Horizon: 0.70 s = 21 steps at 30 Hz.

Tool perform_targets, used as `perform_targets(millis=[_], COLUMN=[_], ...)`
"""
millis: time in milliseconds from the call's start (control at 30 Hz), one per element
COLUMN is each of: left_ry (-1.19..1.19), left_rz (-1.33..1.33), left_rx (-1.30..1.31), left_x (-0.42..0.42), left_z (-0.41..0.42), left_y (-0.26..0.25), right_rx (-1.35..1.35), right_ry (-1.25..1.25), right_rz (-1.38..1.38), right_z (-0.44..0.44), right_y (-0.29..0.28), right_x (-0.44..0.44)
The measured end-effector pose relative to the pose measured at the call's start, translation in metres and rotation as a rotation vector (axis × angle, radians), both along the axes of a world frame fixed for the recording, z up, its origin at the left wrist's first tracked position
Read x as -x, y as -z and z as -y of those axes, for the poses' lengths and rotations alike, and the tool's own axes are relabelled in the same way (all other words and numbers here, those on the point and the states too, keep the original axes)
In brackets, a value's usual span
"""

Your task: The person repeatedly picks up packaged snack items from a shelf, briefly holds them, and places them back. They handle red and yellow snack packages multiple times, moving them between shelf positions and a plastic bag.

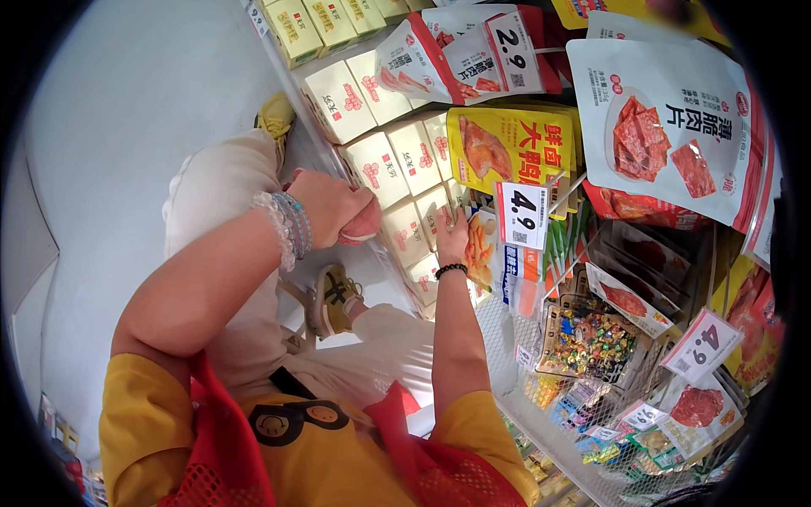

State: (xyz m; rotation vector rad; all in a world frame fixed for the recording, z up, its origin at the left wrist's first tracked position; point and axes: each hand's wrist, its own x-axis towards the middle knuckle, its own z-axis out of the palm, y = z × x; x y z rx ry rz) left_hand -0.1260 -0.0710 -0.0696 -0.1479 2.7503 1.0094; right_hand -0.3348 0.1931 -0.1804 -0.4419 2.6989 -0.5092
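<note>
My left hand [326, 206], with beaded bracelets at its wrist, is closed around a folded pink cloth [362, 222]. It is held in front of the shelf edge, above my bent knee. My right hand [451, 234], wearing a black bead bracelet, reaches onto the shelf. Its fingers rest at the cream-white cartons [405, 234], which stand in rows and bear red print. Just right of that hand hangs a snack pouch [483, 244] picturing yellowish food. Whether the right fingertips grip a carton cannot be made out.
Yellow pouches [507, 149], large pale meat-snack bags [659, 133] and price tags [521, 215] hang on hooks that jut out over the shelf. Pale yellow boxes [294, 28] stand at the far end. A wire-mesh shelf [507, 342] lies nearer me. Grey floor [146, 95] is at the left.
</note>
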Motion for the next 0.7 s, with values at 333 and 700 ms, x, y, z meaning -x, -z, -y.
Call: perform_targets(millis=[333, 700], left_ry=[0.009, 0.015], left_rz=[0.036, 0.052], left_rx=[0.002, -0.011], left_x=[0.003, 0.006], left_z=[-0.001, -0.002], left_y=[-0.001, -0.004], right_rx=[-0.116, -0.075], right_ry=[-0.297, -0.119], right_rz=[-0.007, -0.154], right_z=[0.043, 0.042], right_y=[0.002, 0.039], right_x=[-0.024, 0.012])
